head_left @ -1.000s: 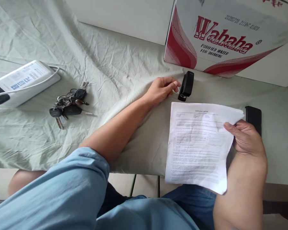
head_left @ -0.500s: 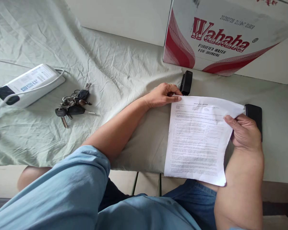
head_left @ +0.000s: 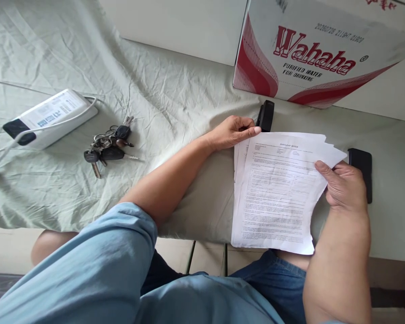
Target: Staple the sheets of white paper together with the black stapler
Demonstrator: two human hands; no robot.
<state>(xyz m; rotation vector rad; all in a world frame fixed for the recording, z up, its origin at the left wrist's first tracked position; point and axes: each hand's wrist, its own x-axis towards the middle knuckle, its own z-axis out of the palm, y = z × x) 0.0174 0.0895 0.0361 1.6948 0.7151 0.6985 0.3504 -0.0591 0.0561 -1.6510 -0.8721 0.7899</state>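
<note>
Your right hand [head_left: 344,186] grips the fanned papers [head_left: 276,193] — left hand [head_left: 234,132] pinches their top-left corner, just before the black stapler [head_left: 266,115]; square the edges next.

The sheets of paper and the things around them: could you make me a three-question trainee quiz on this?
1. True or false: the right hand holds the sheets of paper by their right edge.
2. What black thing lies just beyond the left hand: A keys, B stapler, C phone?
3. What lies on the cloth between the white power strip and the left forearm?

Key: 1 true. 2 B, the stapler. 3 the bunch of keys.
</note>
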